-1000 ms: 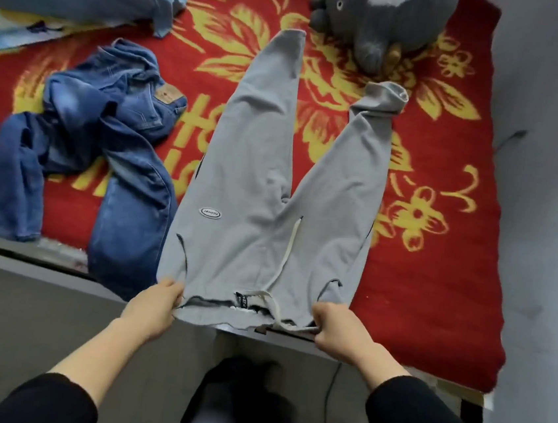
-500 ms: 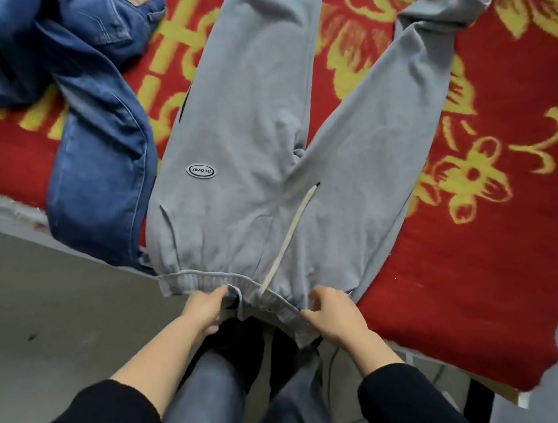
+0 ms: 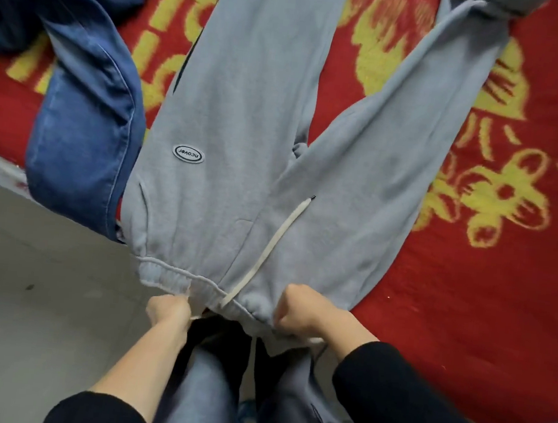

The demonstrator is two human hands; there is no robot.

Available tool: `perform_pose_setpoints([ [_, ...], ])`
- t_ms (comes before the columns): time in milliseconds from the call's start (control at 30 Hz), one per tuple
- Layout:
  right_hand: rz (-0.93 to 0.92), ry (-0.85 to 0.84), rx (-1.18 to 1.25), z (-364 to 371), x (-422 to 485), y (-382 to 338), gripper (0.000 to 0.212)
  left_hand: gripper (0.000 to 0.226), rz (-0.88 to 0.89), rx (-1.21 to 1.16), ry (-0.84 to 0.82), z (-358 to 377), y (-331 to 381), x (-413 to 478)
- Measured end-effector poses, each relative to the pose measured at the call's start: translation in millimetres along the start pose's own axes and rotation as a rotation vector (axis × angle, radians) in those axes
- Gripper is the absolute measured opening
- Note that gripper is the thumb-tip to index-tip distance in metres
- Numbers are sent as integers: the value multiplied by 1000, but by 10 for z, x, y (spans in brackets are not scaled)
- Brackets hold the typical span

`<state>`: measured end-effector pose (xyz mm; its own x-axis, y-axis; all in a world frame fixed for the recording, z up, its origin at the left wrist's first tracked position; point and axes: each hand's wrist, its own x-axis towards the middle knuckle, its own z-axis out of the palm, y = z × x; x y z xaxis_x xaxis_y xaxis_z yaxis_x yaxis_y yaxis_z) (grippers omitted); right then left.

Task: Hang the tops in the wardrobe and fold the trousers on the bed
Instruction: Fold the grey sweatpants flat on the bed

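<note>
Both hands fisted on grey trousers [image 3: 241, 159] waistband | left [image 3: 169, 310] | right [image 3: 298, 308] (forearms extended)

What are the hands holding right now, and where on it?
Both hands grip the grey sweatpants at the waistband: the left hand left of the drawstring, the right hand to its right.

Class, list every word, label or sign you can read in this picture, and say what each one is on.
"ncover", seen upside down: oval patch on the grey sweatpants.
Large yellow shapes woven into the red blanket, beside the jeans: cut off and partly covered, so unreadable.
No other text is visible.
</note>
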<state>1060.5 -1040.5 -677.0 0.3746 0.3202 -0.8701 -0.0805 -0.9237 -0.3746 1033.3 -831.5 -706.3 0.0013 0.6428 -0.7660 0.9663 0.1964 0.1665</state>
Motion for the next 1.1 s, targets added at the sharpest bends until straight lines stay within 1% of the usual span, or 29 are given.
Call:
perform_pose_setpoints([
  [67, -17, 89, 102, -231, -5, 175, 17, 57, 159, 185, 195, 128, 154, -164],
  [100, -10, 167, 176, -367, 2, 300, 18, 67, 281, 269, 233, 202, 247, -279],
  [133, 19, 249, 262, -520, 1, 441, 18, 72, 430, 328, 220, 303, 343, -421],
  [200, 104, 427, 429, -847, -28, 750, 17, 73, 720, 448, 142, 570, 517, -705],
  [267, 197, 602, 533, -1138, -58, 1076, 17, 66, 931, 552, 52, 878, 669, -959],
  [333, 280, 747, 590, -1373, -62, 1387, 16, 60, 1139, 658, -69, 1204, 786, -1185],
  [433, 367, 906, 619, -1642, -21, 1768, 14, 57, 1436, 857, -283, 1696, 883, -1405],
  [500, 411, 1004, 656, -1811, 49, 1949, 18, 60, 1516, 1010, -360, 1977, 913, -1458],
  [600, 463, 1036, 863, -2087, 202, 2094, 28, 68, 1529, 1154, -330, 2293, 983, -1431],
  [667, 437, 1027, 995, -2236, 301, 2084, 30, 74, 1569, 1226, -291, 2335, 1023, -1364],
  [700, 404, 1017, 1045, -2322, 353, 2082, 32, 75, 1588, 1238, -296, 2351, 1042, -1330],
  [767, 300, 1053, 1092, -2500, 398, 2048, 25, 75, 1640, 1241, -315, 2358, 1087, -1238],
  [833, 229, 1235, 1004, -2682, 346, 2024, 14, 74, 1717, 1226, -270, 2349, 1202, -1179],
  [867, 233, 1336, 928, -2735, 290, 2028, 12, 73, 1756, 1209, -235, 2343, 1279, -1171],
  [900, 263, 1403, 869, -2742, 238, 2053, 12, 71, 1811, 1189, -200, 2336, 1366, -1181],
  [933, 321, 1424, 840, -2712, 186, 2093, 15, 71, 1879, 1177, -162, 2329, 1473, -1203],
  [967, 402, 1403, 836, -2662, 159, 2145, 20, 71, 1946, 1173, -131, 2323, 1579, -1217],
  [1000, 496, 1335, 823, -2606, 154, 2198, 27, 71, 1985, 1146, -112, 2313, 1700, -1234],
  [1033, 572, 1262, 749, -2563, 175, 2239, 37, 71, 1970, 1094, -105, 2298, 1827, -1242],
  [1067, 609, 1217, 632, -2549, 202, 2247, 49, 70, 1907, 1032, -98, 2286, 1955, -1226],
  [1100, 601, 1216, 521, -2583, 244, 2213, 59, 70, 1817, 970, -86, 2264, 2093, -1187],
])
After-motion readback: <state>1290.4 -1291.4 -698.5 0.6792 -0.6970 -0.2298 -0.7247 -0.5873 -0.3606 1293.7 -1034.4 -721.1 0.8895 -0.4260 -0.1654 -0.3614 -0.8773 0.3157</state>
